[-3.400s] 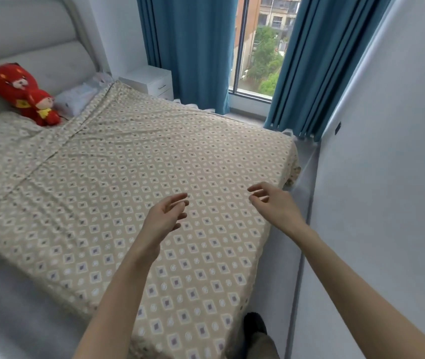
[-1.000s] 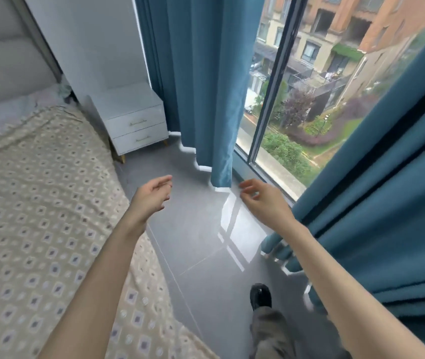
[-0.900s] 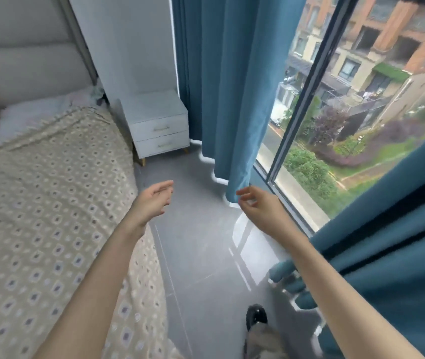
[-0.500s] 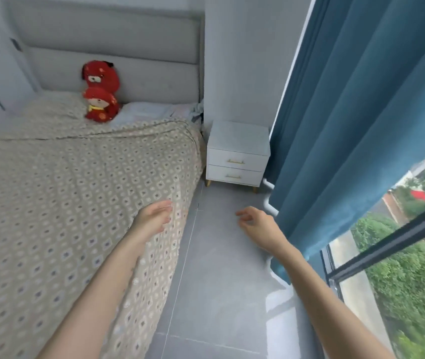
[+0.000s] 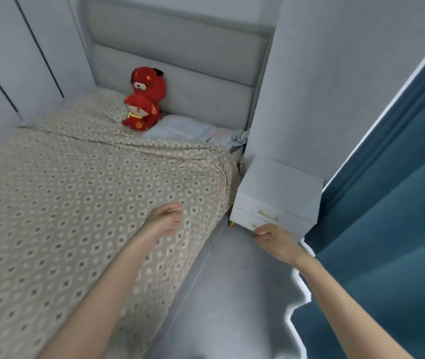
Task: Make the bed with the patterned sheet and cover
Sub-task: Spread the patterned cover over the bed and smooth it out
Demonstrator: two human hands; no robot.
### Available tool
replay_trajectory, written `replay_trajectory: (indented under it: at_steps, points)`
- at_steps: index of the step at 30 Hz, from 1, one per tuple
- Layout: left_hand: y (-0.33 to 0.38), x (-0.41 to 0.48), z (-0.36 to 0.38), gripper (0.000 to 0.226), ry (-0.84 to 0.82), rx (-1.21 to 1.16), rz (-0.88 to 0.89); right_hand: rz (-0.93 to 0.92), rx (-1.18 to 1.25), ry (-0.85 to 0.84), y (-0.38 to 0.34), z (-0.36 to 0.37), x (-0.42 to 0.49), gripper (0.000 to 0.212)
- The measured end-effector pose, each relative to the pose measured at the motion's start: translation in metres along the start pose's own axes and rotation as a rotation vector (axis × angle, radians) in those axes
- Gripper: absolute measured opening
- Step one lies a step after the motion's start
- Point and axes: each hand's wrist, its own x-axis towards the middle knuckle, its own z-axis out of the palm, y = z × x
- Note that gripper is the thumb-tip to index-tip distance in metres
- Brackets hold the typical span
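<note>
No legible text, label, brand or number. The gold mark on the smaller red plush toy (image 5: pixel 140 114) is too blurred to read.

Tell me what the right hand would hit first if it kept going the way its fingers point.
Probably the white nightstand: the right hand points at its front, low down, with nothing visible between them. How far apart they are is unclear.

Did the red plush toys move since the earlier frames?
No. The red plush toys still sit against the grey headboard, beside the pale pillow; only the camera turned.
</note>
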Motion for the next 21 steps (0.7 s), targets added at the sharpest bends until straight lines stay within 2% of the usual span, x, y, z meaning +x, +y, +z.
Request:
replay_trajectory:
  at_steps: [7,9,17,21]
  points:
    - [0.072,0.136,0.058,0.031,0.077,-0.003,-0.009,-0.017,-0.049,-0.077,0.008,-0.088,0.18,0.02]
    - [0.086,0.17,0.071,0.033,0.095,0.001,0.003,-0.027,-0.078,-0.096,0.008,-0.106,0.228,0.026]
    - [0.141,0.298,0.122,0.032,0.25,-0.15,-0.164,-0.085,-0.2,-0.235,-0.012,-0.172,0.406,0.027]
    - [0.157,0.354,0.132,0.03,0.286,-0.194,-0.236,-0.106,-0.23,-0.262,-0.027,-0.174,0.476,0.023]
